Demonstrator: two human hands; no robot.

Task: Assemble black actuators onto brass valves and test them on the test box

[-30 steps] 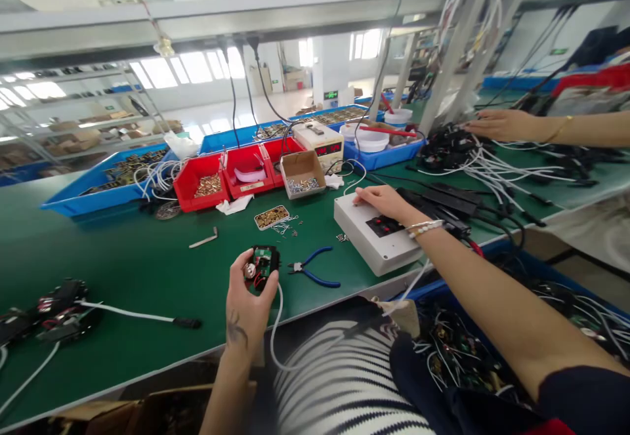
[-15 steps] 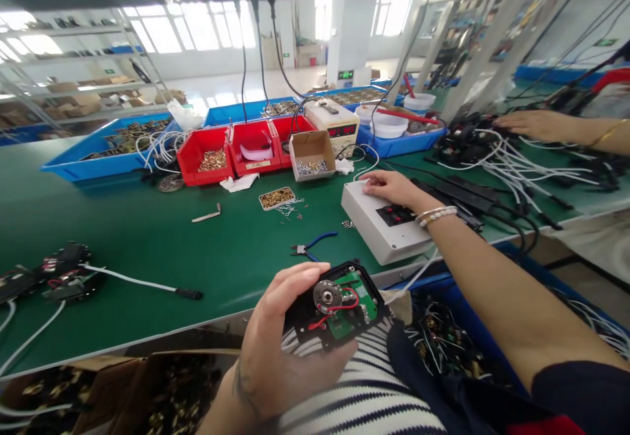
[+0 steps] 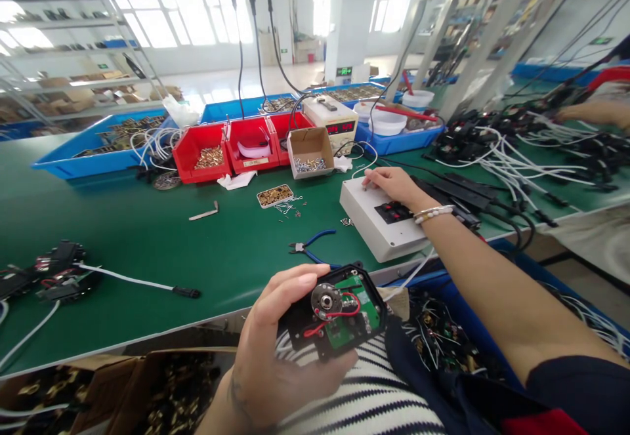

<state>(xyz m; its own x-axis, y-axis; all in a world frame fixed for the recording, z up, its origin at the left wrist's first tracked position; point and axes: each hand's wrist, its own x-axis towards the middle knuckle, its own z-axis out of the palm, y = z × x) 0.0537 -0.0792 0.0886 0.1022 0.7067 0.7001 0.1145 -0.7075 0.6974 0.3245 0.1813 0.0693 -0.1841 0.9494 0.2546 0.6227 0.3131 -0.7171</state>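
Observation:
My left hand (image 3: pixel 275 350) grips a black open housing with a green circuit board (image 3: pixel 337 317), a round metal part and red wires inside, held close over my lap below the table edge. My right hand (image 3: pixel 391 186) rests on top of a white box (image 3: pixel 381 225) with red and black switches, fingers curled down and pressing near its far edge. Blue-handled pliers (image 3: pixel 312 245) lie on the green table (image 3: pixel 147 245) between the two hands.
Red bins (image 3: pixel 246 143) with brass parts, a small cardboard box (image 3: pixel 310 153), a power supply (image 3: pixel 337 120) and blue trays (image 3: pixel 98 149) line the far side. A black part with white cable (image 3: pixel 63 274) lies left. Another person's hand (image 3: pixel 598 113) works among cables at right.
My left hand pulled the housing back from the table to my lap a second ago and now holds it nearly still. The other person's hand moved further right.

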